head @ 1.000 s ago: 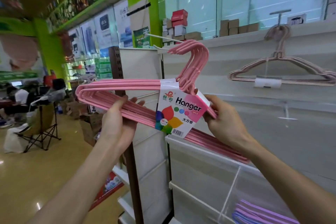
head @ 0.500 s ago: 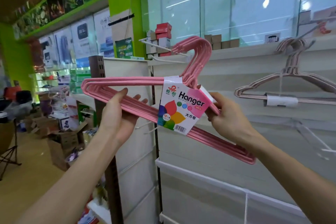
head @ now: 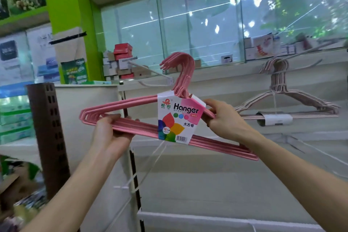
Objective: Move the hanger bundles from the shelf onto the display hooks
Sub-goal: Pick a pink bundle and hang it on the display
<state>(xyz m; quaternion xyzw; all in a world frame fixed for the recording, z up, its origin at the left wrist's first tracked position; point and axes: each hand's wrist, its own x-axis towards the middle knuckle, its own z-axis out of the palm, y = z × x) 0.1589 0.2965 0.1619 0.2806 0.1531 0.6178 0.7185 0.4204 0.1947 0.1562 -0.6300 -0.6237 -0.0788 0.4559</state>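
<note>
I hold a bundle of pink hangers (head: 130,103) with a white "Hanger" label in front of the white display wall. My left hand (head: 111,132) grips the bundle's lower bar near its left end. My right hand (head: 224,118) pinches the right shoulder bars just beside the label. The bundle's hooks point up-left, close to a white display hook (head: 150,71) that juts from the wall; I cannot tell whether they touch. A second, paler pink hanger bundle (head: 293,101) hangs on another display hook (head: 305,52) at the right.
A brown perforated shelf post (head: 49,128) stands at the left beside a white panel. Small boxes (head: 120,62) are stacked on the ledge below the windows. More white wire hooks stick out lower on the wall. A white shelf edge (head: 207,218) runs along the bottom.
The view has swung right and up, and closer to the wall. Both hands have raised the pink bundle and levelled it, bringing its hooks up beside the white display hook.
</note>
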